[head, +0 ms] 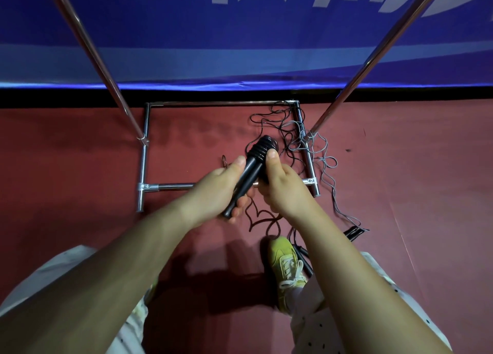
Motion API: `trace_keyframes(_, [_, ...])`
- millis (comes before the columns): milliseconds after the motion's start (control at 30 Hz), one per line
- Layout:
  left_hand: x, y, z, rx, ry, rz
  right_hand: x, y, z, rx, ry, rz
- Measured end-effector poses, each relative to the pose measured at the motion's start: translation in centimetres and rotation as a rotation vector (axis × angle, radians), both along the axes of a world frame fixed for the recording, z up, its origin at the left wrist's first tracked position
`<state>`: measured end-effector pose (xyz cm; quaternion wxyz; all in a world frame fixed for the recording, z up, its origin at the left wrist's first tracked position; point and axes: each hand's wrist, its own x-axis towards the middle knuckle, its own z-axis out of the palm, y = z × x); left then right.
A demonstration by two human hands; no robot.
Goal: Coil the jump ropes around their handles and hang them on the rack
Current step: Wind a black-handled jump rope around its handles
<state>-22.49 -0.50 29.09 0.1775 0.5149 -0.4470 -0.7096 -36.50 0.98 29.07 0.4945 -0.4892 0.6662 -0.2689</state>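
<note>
Two black jump-rope handles (pixel 250 171) are held together above the floor, their ribbed ends pointing away from me. My left hand (pixel 217 191) grips the lower part of the handles. My right hand (pixel 282 185) holds their upper side, thumb pressed near the ribbed end. A black rope (pixel 262 221) trails from the handles down to the red floor and loops toward the rack base. A grey rope (pixel 324 156) lies tangled over the right bar of the metal rack base (pixel 144 151). Two slanted rack poles (pixel 93 49) rise to either side.
Another pair of black handles (pixel 354 232) lies on the floor at the right. My yellow shoe (pixel 286 268) stands below my right arm. A small wire loop (pixel 225 160) sits by my left hand. A blue banner (pixel 240 33) hangs behind the rack.
</note>
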Motion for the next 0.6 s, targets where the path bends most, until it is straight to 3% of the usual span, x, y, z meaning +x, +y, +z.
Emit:
trace_keyframes(133, [0.2, -0.2, -0.5, -0.189, -0.226, -0.053, 0.0, 0.2, 0.1, 0.035, 0.158, 0.019])
trace_keyframes(267, [0.6, -0.4, -0.5, -0.403, -0.418, -0.099, -0.3, 0.3, 0.4, 0.122, 0.164, 0.026])
trace_keyframes(367, [1.0, -0.8, -0.4, -0.509, -0.52, -0.107, -0.4, 0.1, 0.3, 0.105, 0.075, -0.035])
trace_keyframes(500, [1.3, -1.2, -0.6, -0.484, -0.598, -0.108, -0.3, 0.0, 0.2, 0.163, -0.216, -0.091])
trace_keyframes(600, [1.4, -1.5, -0.6, -0.436, -0.605, -0.103, -0.1, 0.2, 0.3, 0.202, -0.217, -0.014])
